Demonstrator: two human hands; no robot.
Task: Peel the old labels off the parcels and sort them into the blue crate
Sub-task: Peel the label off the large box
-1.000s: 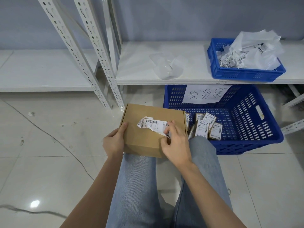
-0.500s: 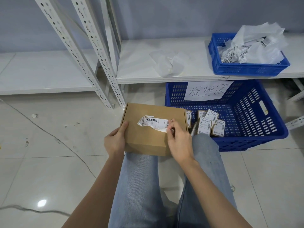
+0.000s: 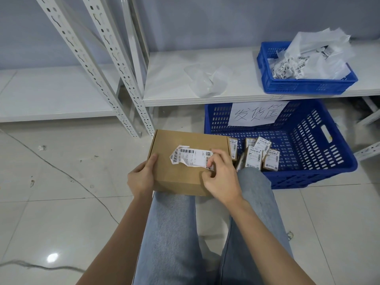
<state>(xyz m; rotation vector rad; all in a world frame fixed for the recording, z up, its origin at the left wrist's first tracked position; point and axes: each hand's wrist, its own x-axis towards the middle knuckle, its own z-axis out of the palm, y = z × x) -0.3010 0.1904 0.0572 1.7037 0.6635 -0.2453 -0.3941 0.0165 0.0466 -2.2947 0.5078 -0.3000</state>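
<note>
A brown cardboard parcel (image 3: 181, 177) rests on my knees. On its top is a white barcode label (image 3: 191, 157), torn and lifted at its left end. My left hand (image 3: 141, 177) grips the parcel's left side, thumb on top. My right hand (image 3: 220, 175) has curled fingers pinching the label's right end. To the right on the floor stands a large blue crate (image 3: 308, 145) with a handwritten paper sign and several small labelled parcels (image 3: 257, 155) inside.
A white shelf (image 3: 176, 79) runs behind, with crumpled clear film (image 3: 207, 79) and a small blue basket (image 3: 304, 85) heaped with peeled labels. Perforated white uprights (image 3: 115, 64) stand at the left. A thin cable (image 3: 67, 175) lies on the tiled floor.
My right hand shifted along the label's right end, fingers curling more tightly on it. The parcel and my left hand stayed almost still.
</note>
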